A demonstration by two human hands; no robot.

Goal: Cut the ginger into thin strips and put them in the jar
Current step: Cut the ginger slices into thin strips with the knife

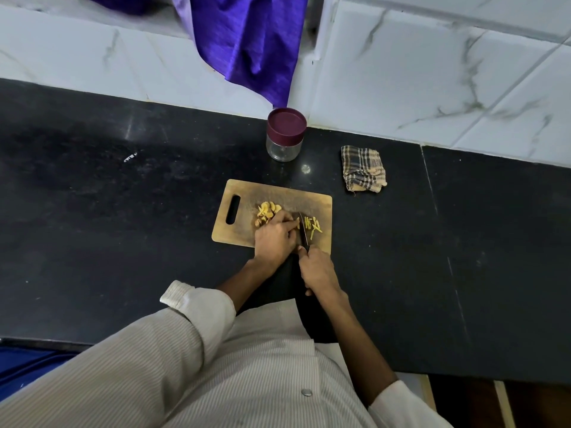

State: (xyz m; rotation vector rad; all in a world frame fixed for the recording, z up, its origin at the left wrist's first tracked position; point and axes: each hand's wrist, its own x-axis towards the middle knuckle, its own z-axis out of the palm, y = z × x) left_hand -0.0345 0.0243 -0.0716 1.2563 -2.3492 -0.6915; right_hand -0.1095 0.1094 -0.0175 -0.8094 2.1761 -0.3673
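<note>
Ginger slices (268, 210) lie in a small heap near the middle of a wooden cutting board (247, 193), which sits flat on a black counter (123, 211). To the right of the heap, thin yellow ginger strips (312, 226) lie scattered on the board's right part. Between heap and strips, the left hand (273, 239) rests on the board with its fingers bent down, the fingertips pressing a piece of ginger against the wood; that piece is mostly hidden under the fingers. The right hand (316, 268) has a closed grip round the handle of a knife (302, 230), whose dark blade points away from the person and stands just beside the left fingertips, edge down on the board. The handle itself is covered by the hand.

Behind the board, near the wall, stands a clear jar (284, 140) with a maroon lid (286, 122) on it, upright and apart from the board. A folded checked cloth (363, 168) lies on the counter to the right of the jar. A purple cloth (247, 47) hangs down over the white marbled tile wall (432, 72) above the jar. The person wears a pale striped shirt (216, 366) with the sleeves rolled up.
</note>
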